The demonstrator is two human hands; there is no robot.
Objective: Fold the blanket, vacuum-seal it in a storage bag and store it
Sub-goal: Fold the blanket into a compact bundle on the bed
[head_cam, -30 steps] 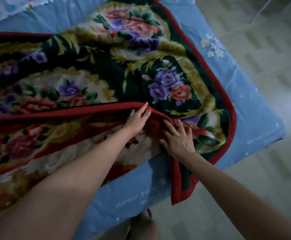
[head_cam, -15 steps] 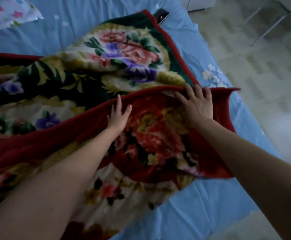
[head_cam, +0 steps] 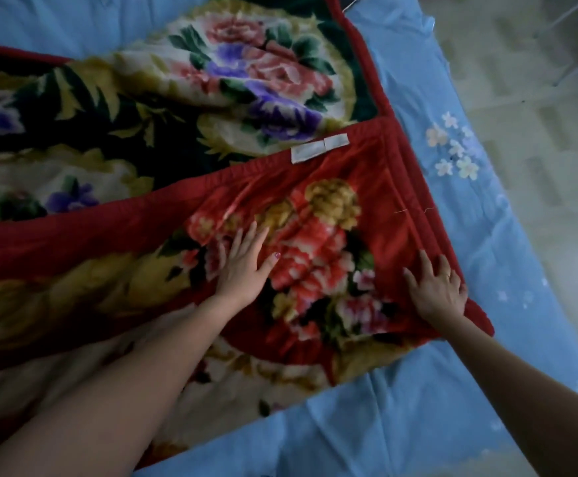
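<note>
Both hands lie flat with fingers straight on the folded-over red flap of the blanket point(head_cam: 315, 208): the left hand point(head_cam: 246, 266) on its flower print, the right hand point(head_cam: 439, 287) at the flap's right edge. Half a second ago they were further up, near the flap's red border, whose white label point(head_cam: 318, 148) now shows. Under it a blue bedsheet point(head_cam: 418, 401) covers the bed, beside a pale tiled floor point(head_cam: 538, 108)

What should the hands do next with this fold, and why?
Probably smooth the folded flap outward: both the left hand and the right hand lie flat on it, its red border meets the blanket's right edge, but wrinkles show.
</note>
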